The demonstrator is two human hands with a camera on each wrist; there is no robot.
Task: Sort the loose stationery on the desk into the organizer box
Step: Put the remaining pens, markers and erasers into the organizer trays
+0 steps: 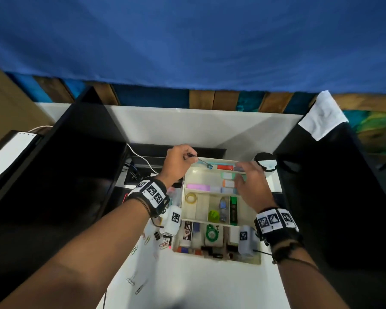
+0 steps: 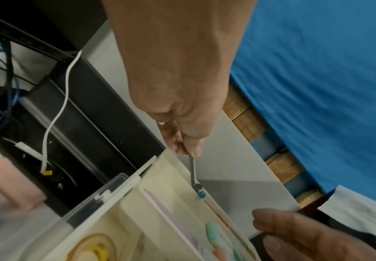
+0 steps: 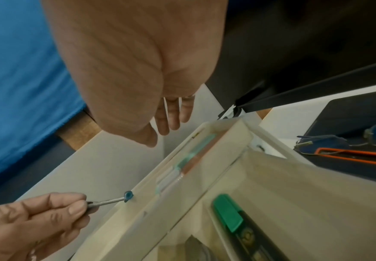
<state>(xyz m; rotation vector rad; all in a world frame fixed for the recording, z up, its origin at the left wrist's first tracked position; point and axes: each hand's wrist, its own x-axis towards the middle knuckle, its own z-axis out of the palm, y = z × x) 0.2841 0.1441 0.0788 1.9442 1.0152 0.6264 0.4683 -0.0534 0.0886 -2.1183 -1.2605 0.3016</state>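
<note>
The cream organizer box [image 1: 182,192] stands on the white desk, its compartments holding highlighters, a tape roll and markers. My left hand [image 1: 181,159] pinches a thin metal tool with a blue end [image 1: 204,162] over the box's far left corner. In the left wrist view the tool [image 2: 194,176] hangs from my fingertips [image 2: 191,150], its blue end at the back rim [image 2: 171,169]. My right hand [image 1: 250,184] hovers open above the far right compartments, holding nothing. The right wrist view shows its straight fingers [image 3: 169,120], the tool [image 3: 111,203] and the box wall [image 3: 137,220].
Coloured paper clips [image 1: 147,239] and binder clips [image 1: 157,236] lie on the desk left of the box. Black panels [image 1: 65,163] rise on both sides. Cables [image 1: 140,159] run behind the box at the left. Glasses [image 3: 338,143] lie at the right, and a round white-topped item [image 1: 265,162] sits nearby.
</note>
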